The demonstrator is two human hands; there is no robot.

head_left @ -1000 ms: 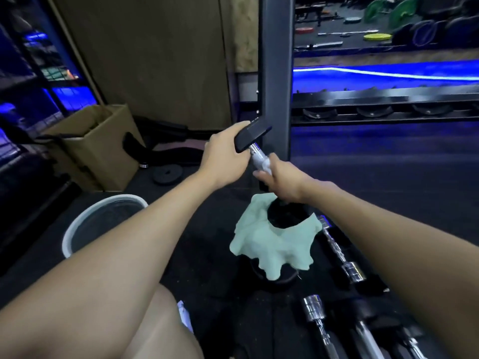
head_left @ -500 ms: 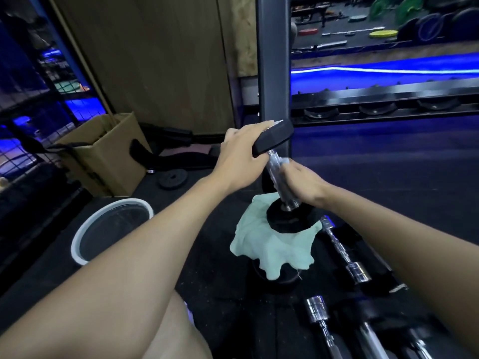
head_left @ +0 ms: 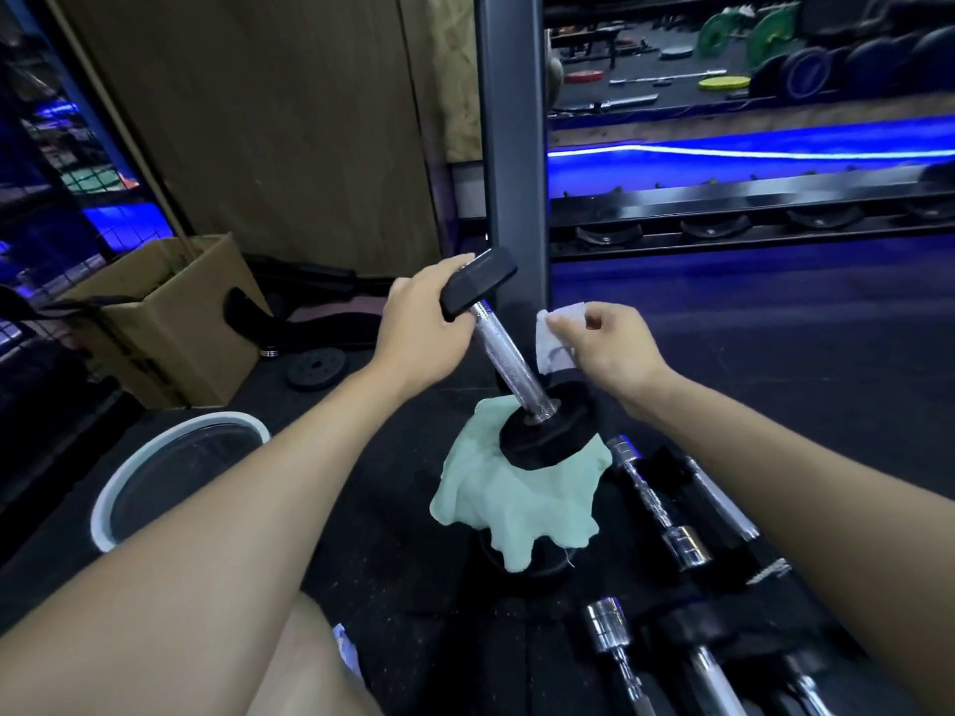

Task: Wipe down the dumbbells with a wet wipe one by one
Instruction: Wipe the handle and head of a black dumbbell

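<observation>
A black dumbbell (head_left: 509, 354) with a knurled chrome handle stands tilted, its lower head resting on a pale green cloth (head_left: 517, 503) draped over something dark on the floor. My left hand (head_left: 421, 328) grips the dumbbell's upper black head. My right hand (head_left: 604, 346) pinches a white wet wipe (head_left: 553, 335) just right of the handle, apart from it. Several more dumbbells with chrome handles (head_left: 656, 503) lie on the floor at lower right.
A dark steel rack post (head_left: 511, 147) rises right behind the dumbbell, with a rack shelf (head_left: 749, 198) running right. A white-rimmed bin (head_left: 175, 467) stands at left, a cardboard box (head_left: 170, 323) behind it. A small weight plate (head_left: 316, 367) lies on the floor.
My right hand has come off the chrome handle and lifted to the right with the wipe. The dumbbell stays tilted under my left hand.
</observation>
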